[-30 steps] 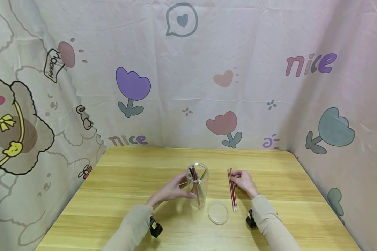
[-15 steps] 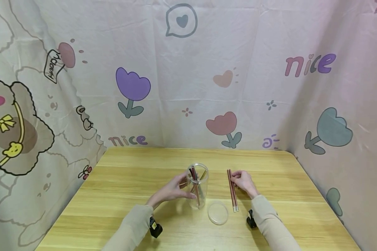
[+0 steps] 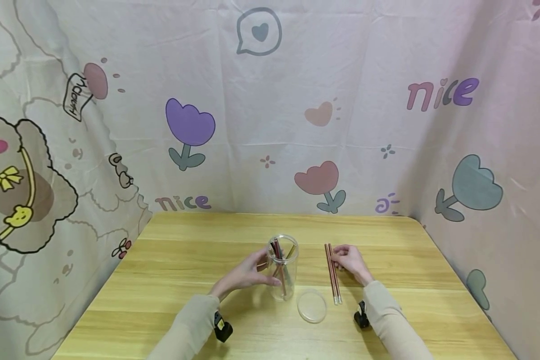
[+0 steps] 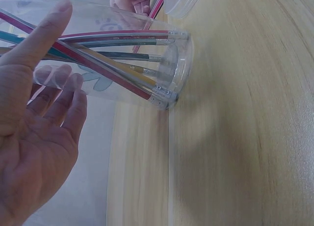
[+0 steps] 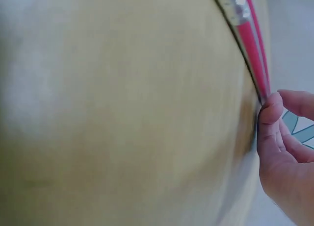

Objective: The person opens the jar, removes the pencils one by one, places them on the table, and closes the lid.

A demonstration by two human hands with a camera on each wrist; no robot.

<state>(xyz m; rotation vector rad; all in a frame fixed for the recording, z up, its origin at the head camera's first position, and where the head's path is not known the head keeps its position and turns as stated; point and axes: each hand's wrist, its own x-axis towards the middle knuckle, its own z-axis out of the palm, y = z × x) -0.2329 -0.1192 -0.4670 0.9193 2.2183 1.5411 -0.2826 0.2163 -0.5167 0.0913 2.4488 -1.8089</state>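
A clear round jar (image 3: pixel 289 280) stands upright near the middle of the table, with several pencils (image 4: pixel 115 81) leaning inside it, their eraser ends down. My left hand (image 3: pixel 252 272) holds the jar from the left, thumb on the near side and fingers round the far side. To the right, two red striped pencils (image 3: pixel 332 275) lie side by side on the table, eraser ends toward me. My right hand (image 3: pixel 351 260) is at their far part, where thumb and forefinger pinch a pencil (image 5: pixel 254 49). A clear round lid (image 3: pixel 312 306) lies flat between jar and pencils.
The wooden table (image 3: pixel 198 235) ends at a printed cloth backdrop (image 3: pixel 252 110) behind and at both sides. A black wrist camera (image 3: pixel 222 327) is strapped at the left sleeve, another wrist camera (image 3: pixel 361 316) at the right.
The two pencils by my right hand have shifted slightly left and now lie closer to parallel. My right hand has edged a little right. The left hand and jar stay put.
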